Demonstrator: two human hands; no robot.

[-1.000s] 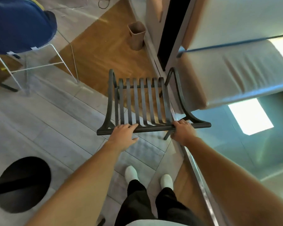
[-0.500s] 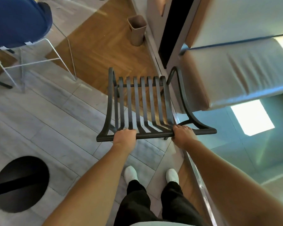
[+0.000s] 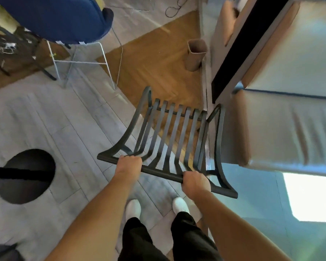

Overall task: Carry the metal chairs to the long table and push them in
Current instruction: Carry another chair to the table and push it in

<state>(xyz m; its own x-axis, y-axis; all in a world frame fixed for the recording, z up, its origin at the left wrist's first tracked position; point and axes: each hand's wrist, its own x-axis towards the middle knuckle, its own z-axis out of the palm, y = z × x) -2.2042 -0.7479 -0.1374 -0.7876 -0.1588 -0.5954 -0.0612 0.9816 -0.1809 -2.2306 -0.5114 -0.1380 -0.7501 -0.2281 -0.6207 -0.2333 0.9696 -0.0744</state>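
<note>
Since 0.5 s ago the metal chair (image 3: pixel 175 132) has swung clockwise, its top rail now slanting down to the right, close beside the tan cushioned bench (image 3: pixel 282 127). Left hand (image 3: pixel 129 164) and right hand (image 3: pixel 195 182) both have fingers curled round that rail

No text, label, brand, number or sign can be read anywhere; the frame is blurred and shows no lettering.

Single head cam, wide-angle, steep downward view, close over floor (image 3: pixel 45 117)
</note>
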